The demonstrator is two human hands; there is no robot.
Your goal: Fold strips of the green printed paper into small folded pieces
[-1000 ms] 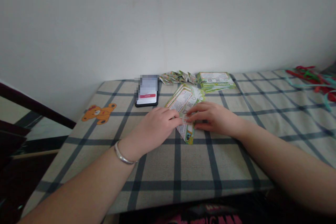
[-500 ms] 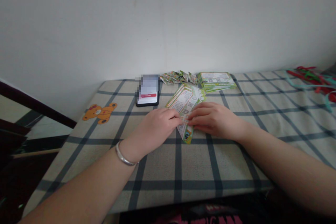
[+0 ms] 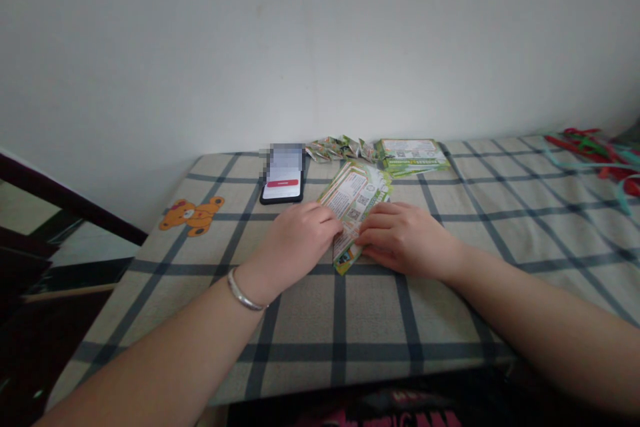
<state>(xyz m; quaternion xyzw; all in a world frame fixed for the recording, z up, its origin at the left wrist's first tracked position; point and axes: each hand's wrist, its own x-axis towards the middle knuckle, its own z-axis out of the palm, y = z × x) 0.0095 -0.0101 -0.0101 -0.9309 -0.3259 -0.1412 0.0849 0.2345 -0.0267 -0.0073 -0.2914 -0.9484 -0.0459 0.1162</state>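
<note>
Much of the leaflet [image 3: 356,199] lies under the two hands, so the fold where the fingertips meet cannot be made out. Only its far end, fanning out beyond the knuckles, and a small green corner poking out on the near side between the wrists show. The left hand [image 3: 300,240] rests knuckles up with its fingers curled down onto the paper's left edge. The right hand [image 3: 400,237] does the same from the other side. Both pinch the sheet against the table, their fingertips almost touching. The print on the sheet is too small to read (there are blocks of text, a square code and a green border).

The paper looks thin and glossy. The cloth [image 3: 350,320] under the hands is a soft beige weave crossed by dark grey bands, and a printed orange bear [image 3: 193,213] sits well off to the left of the left hand. A smooth silver bangle [image 3: 243,290] circles the left wrist.

Beyond the left hand lies a black phone [image 3: 283,177], its upper screen blurred out. Beyond both hands, by the wall, sits a row of small folded paper pieces [image 3: 340,147] in the same green print. Just to their right is a flat stack of leaflets [image 3: 413,152]. Far to the right of the right hand, red and teal ribbons [image 3: 595,147] tangle together and are cut off by the picture's edge.
</note>
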